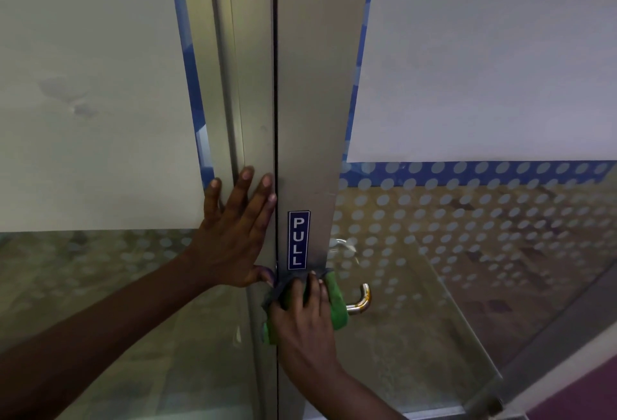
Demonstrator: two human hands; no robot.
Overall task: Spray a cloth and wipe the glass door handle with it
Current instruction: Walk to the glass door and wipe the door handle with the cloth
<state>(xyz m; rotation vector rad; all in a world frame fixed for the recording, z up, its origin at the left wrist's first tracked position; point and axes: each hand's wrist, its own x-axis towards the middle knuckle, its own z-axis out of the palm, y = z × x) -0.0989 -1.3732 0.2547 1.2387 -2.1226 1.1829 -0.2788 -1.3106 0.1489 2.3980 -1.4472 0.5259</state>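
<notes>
A green cloth [335, 299] with a grey edge is bunched under my right hand [305, 322], pressed onto the metal door frame just below a blue PULL sign [298, 240]. The cloth covers the base of the curved metal door handle [360, 301], whose shiny free end sticks out to the right. My left hand [235, 236] lies flat with fingers spread on the neighbouring metal frame, left of the dark gap between the doors. No spray bottle is in view.
Frosted glass panels [484, 52] with blue borders and a dotted band stand on both sides of the metal frame [314, 102]. A second handle [344, 246] shows faintly through the right glass. Purple floor [581, 396] lies at the bottom right.
</notes>
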